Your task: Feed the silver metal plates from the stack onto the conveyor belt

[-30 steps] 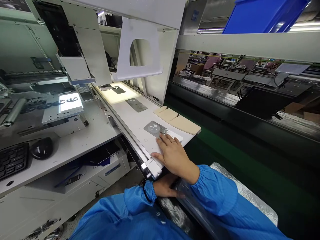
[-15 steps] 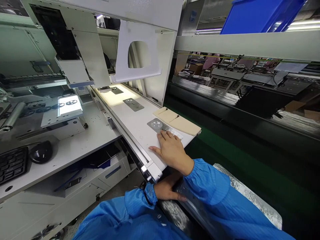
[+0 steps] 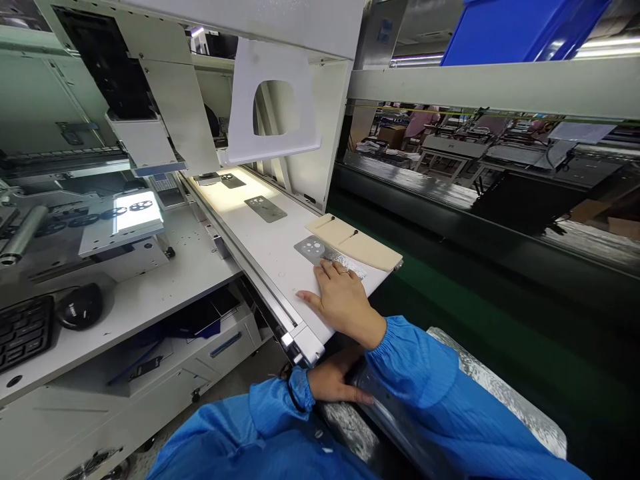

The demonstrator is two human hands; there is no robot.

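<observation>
1. Plainly, the right hand [image 3: 345, 303] lies palm down on the white conveyor belt [image 3: 270, 250], fingers spread flat, with its fingertips [image 3: 331, 269] resting on the near edge of a grey perforated plate [image 3: 315, 249]. Its grip is apart, pressing on the plate rather than clamped round it.
2. That plate lies flat on the belt close to its near end, just beside a beige pad [image 3: 357, 243] that sits along the belt's right edge. A crinkled silvery strip [image 3: 347, 263] touches the plate's right side, partly under the fingers.
3. Lower down, the left hand [image 3: 333, 383] sits below the end of the belt, against a dark tray edge [image 3: 380, 407]. Its fingers are partly hidden by the right sleeve, so I cannot tell how its grip stands.
4. Both arms wear blue sleeves [image 3: 420, 373] with elastic cuffs.
5. Farther up the belt, a second grey plate [image 3: 265, 208] lies well apart from the first, and a darker third plate [image 3: 233, 181] rests in the lit area under the white machine housing [image 3: 273, 100].
6. Left of the belt, the counter [image 3: 150, 293] carries a black mouse [image 3: 80, 305] and a keyboard [image 3: 23, 330], near each other.
</observation>
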